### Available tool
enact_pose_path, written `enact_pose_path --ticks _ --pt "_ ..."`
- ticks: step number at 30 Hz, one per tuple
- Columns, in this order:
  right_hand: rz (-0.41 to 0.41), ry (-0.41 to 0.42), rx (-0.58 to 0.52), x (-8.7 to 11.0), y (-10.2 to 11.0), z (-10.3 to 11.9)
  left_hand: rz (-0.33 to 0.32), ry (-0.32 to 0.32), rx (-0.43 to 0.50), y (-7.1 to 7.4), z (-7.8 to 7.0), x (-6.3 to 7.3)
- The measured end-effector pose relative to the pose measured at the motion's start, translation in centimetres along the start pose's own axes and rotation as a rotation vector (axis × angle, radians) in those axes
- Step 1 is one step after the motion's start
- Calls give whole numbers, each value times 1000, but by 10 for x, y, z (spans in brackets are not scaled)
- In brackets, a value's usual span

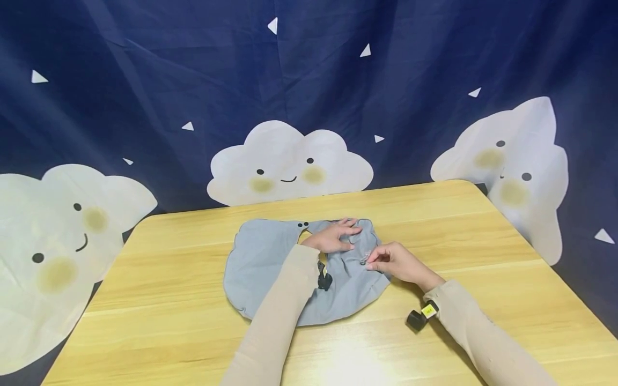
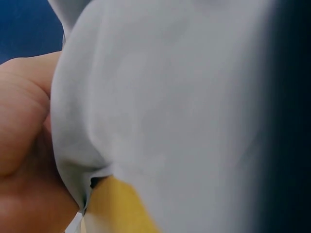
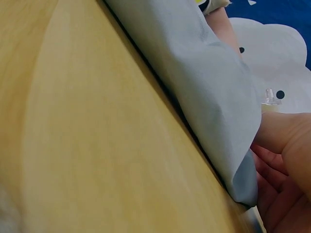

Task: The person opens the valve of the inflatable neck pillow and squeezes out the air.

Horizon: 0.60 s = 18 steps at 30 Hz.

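A grey cloth bib (image 1: 263,262) with a scalloped edge lies on the table, its neck opening near the middle. Two dark snaps (image 1: 302,224) show at the top of that opening. My left hand (image 1: 333,237) rests on the bib's upper right part with fingers spread; in the left wrist view a raised fold hides its fingers. My right hand (image 1: 396,261) is at the bib's right side, thumb and forefinger pinching a small clear plastic piece (image 1: 364,259). In the right wrist view the clear piece (image 3: 272,97) stands up past the fingers, beside the bib's turned edge (image 3: 243,179).
The light wooden table (image 1: 169,268) extends around the bib. Behind it hangs a dark blue curtain (image 1: 193,64) printed with white clouds and triangles. A black wrist camera (image 1: 417,320) hangs by the right sleeve, another (image 1: 324,280) by the left.
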State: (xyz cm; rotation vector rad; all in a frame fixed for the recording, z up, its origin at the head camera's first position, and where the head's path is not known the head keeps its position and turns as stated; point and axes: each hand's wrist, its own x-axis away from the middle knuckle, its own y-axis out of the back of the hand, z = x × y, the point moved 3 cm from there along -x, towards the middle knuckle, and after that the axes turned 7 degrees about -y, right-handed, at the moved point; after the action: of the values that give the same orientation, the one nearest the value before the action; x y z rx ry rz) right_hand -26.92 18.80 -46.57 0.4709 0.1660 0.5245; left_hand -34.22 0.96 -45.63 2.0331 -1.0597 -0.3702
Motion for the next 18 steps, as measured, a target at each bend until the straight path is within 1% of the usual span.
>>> enact_pose_path --ticks 8,12,13,15,18 --pt "-4 -3 1 0 1 -1 -4 -2 -1 0 2 -2" --pt "1 5 -6 0 0 -2 -23 6 15 2 2 -2" --pt "3 7 -7 0 0 -2 -30 10 22 3 0 -1" --pt "7 7 -10 0 0 -3 -44 18 67 6 -4 1" --pt "11 5 -18 0 0 -4 -57 32 141 15 -12 8"
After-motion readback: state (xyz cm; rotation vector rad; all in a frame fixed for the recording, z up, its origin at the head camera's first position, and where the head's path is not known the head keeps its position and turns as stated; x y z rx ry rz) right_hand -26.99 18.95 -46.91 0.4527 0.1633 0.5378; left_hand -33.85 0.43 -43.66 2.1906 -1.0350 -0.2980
